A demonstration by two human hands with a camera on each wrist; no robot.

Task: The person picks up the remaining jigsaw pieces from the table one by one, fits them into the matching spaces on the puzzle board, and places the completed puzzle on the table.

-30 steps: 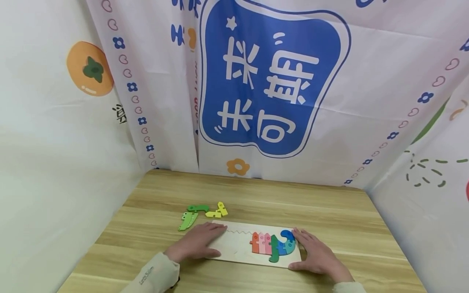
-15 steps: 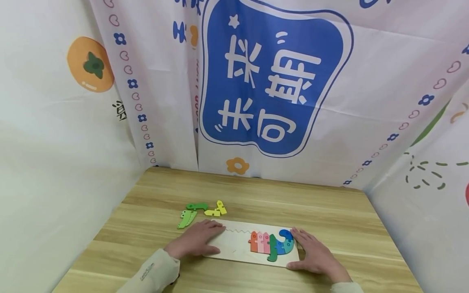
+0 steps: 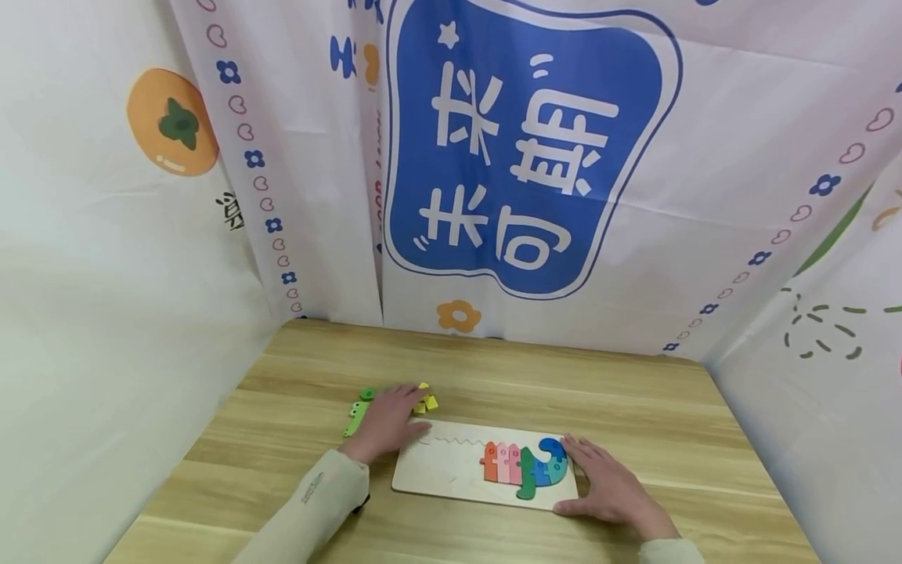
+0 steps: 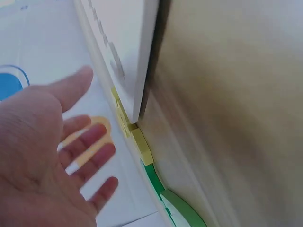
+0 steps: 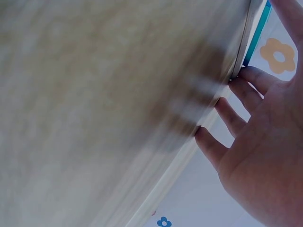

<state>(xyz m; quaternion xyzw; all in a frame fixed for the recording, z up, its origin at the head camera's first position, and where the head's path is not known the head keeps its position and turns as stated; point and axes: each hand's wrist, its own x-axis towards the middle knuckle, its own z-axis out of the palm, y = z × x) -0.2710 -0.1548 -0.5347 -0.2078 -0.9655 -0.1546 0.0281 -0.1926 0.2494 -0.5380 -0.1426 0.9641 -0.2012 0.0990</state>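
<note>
A pale wooden puzzle board (image 3: 444,474) lies flat, with a wavy outline on its left part. On its right part sit joined pieces: an orange piece (image 3: 490,462), pink ones, a green leg piece (image 3: 526,482) and a curled blue tail (image 3: 552,448). My left hand (image 3: 386,419) hovers above loose pieces beyond the board's left end, fingers extended, holding nothing. Partly beneath it show a light-green crocodile head (image 3: 354,421), a green piece (image 3: 367,393) and yellow pieces (image 3: 432,403). At the board's right end my right hand (image 3: 609,486) rests, fingers spread and fingertips touching near the edge.
The wood-grain tabletop (image 3: 564,376) extends behind and to both sides of the board. A printed white cloth (image 3: 331,196) hangs at the back, with more cloth on either side.
My left hand has lifted off the board's left end and moved forward over the loose pieces, covering some of them. The right hand stays at the board's right end.
</note>
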